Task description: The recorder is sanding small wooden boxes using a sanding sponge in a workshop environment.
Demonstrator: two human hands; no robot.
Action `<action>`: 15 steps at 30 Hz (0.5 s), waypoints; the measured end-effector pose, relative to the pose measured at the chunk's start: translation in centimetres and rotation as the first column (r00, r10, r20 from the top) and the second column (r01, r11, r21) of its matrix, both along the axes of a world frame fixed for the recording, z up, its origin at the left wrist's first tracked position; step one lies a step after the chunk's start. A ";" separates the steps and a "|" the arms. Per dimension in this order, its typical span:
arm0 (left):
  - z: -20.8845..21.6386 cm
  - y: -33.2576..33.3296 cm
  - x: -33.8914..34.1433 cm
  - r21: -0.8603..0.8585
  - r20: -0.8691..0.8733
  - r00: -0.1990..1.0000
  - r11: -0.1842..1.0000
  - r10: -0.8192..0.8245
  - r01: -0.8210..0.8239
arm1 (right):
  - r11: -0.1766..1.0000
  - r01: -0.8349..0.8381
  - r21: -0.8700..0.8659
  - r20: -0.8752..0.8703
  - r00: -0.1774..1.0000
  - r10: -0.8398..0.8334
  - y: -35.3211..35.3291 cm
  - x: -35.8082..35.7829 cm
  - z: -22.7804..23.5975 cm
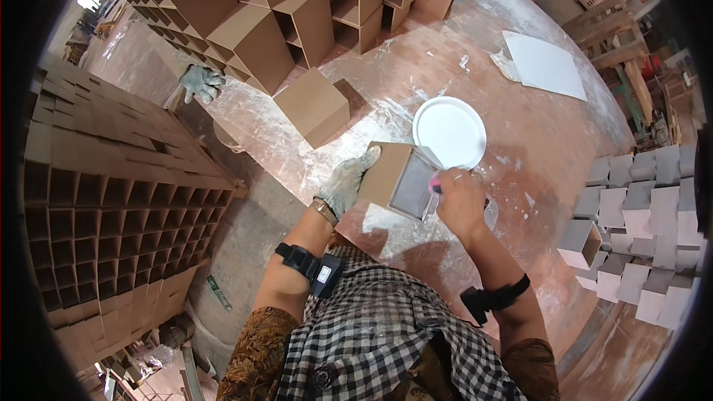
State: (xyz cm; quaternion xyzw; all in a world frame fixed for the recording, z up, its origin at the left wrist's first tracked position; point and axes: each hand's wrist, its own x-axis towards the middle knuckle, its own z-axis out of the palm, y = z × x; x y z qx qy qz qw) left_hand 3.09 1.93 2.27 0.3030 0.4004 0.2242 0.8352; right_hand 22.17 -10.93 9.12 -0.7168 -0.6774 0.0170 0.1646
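My left hand, in a pale work glove, grips a brown cardboard box at its left side, with the thumb near the top edge. The box lies tilted on the table, and one face, greyish and wet-looking, is turned to the right. Against that side is my bare right hand, closed around a small tool with a pink part; the fingers hide most of it. Just beyond the box sits a round white tray with white material in it, its rim close to the box's far corner.
Another brown box lies beyond my left hand. Open boxes are stacked at the back, and more at left. A spare glove lies at the table's left edge. White-faced boxes pile up right, below a white sheet.
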 end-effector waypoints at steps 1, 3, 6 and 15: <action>0.1 0.1 -0.1 0.002 -0.001 1.000 1.000 0.010 -0.010 | 0.992 0.126 -0.002 -0.065 0.990 -0.126 0.4 -0.2 0.7; 0.1 0.0 -0.2 -0.021 0.026 0.999 0.999 0.034 -0.033 | 0.967 0.238 0.087 -0.303 0.931 -0.202 0.5 0.5 0.0; 0.8 -0.2 -0.8 -0.025 0.009 1.000 0.999 0.027 -0.026 | 0.878 0.478 0.007 -0.679 0.647 -0.347 -0.8 1.6 -2.5; 5.1 -2.3 -3.3 0.041 -0.040 0.994 0.994 0.100 -0.098 | 0.798 0.537 -0.273 -0.961 -0.188 -0.202 -5.6 1.7 -4.7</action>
